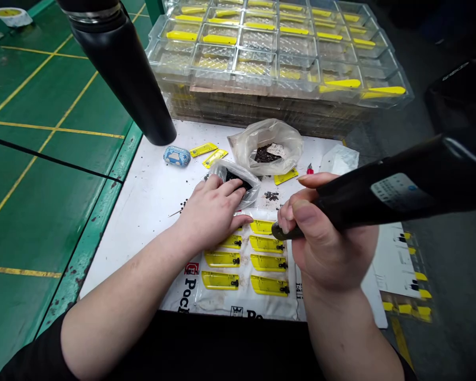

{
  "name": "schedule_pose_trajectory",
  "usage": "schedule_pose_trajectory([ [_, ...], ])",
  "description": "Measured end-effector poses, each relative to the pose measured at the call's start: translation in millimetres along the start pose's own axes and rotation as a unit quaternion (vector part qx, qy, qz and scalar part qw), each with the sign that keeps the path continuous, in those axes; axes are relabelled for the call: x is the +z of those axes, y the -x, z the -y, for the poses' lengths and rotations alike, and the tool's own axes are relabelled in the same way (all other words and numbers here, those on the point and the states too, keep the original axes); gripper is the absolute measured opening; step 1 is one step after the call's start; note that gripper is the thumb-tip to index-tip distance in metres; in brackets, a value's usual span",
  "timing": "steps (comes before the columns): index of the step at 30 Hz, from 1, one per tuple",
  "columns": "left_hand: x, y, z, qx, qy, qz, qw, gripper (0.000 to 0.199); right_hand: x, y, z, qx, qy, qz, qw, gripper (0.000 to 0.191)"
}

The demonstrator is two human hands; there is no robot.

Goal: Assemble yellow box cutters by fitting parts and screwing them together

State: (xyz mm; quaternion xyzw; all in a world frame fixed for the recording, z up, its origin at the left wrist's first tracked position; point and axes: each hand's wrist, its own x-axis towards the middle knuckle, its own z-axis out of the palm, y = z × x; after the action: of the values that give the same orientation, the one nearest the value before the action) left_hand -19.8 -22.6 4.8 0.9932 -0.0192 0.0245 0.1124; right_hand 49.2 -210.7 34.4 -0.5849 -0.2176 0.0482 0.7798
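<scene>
My right hand (pixel 329 238) is wrapped round a black electric screwdriver (pixel 365 185) with a white label, its narrow end pointing left over the yellow parts. My left hand (pixel 214 211) reaches over a small clear plastic bag (pixel 252 186), fingers spread and fingertips at the black pieces inside it; the thumb stands apart. Below the hands, yellow plastic parts (pixel 267 263) lie in two columns on a white printed packing sheet (pixel 218 306). Most show a small black piece at the right end. My left hand partly covers the upper left ones.
A larger open bag (pixel 287 153) holds dark small parts. Near it lie yellow strips (pixel 203 149), a blue patterned case (pixel 176 156) and a pile of black pieces (pixel 271 196). A black bottle (pixel 130 79) stands at the back left, before stacked clear trays (pixel 257 66) with yellow parts.
</scene>
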Motion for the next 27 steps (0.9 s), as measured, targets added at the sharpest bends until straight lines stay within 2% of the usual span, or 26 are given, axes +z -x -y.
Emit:
schedule_pose_trajectory([
  [2, -0.9, 0.7, 0.7, -0.002, 0.011, -0.026, 1.000, 0.059, 0.1, -0.3, -0.2, 0.003, 0.003, -0.002, 1.000, 0.030],
  [7, -5.6, 3.7, 11.2, -0.007, 0.050, -0.145, 0.988, 0.034, -1.6, -3.1, -0.5, -0.011, -0.003, -0.020, 1.000, 0.035],
  [10, -7.3, 5.8, 14.9, -0.015, 0.087, -0.178, 0.980, 0.026, -1.4, -3.4, 1.1, -0.016, -0.006, -0.027, 0.999, 0.036],
  [15, -14.9, 11.9, 6.5, -0.074, 0.170, -0.171, 0.968, 0.011, 1.5, -1.7, 6.2, -0.035, 0.015, -0.021, 0.999, 0.031],
  [20, -22.0, 15.4, -0.4, -0.084, 0.197, -0.146, 0.966, 0.005, 3.0, -0.3, 12.1, -0.055, 0.025, -0.019, 0.998, 0.029],
  [22, -24.2, 16.4, -0.5, -0.093, 0.210, -0.149, 0.962, 0.009, 4.6, -0.3, 14.1, -0.059, 0.037, -0.014, 0.997, 0.028],
  [25, -28.7, 18.7, -0.7, -0.064, 0.279, -0.137, 0.948, 0.017, 7.5, -0.3, 16.9, -0.057, 0.052, -0.025, 0.997, 0.029],
  [27, -31.1, 20.0, -1.4, -0.001, 0.318, -0.086, 0.944, 0.013, 5.1, 0.7, 19.0, -0.059, 0.034, -0.030, 0.997, 0.029],
])
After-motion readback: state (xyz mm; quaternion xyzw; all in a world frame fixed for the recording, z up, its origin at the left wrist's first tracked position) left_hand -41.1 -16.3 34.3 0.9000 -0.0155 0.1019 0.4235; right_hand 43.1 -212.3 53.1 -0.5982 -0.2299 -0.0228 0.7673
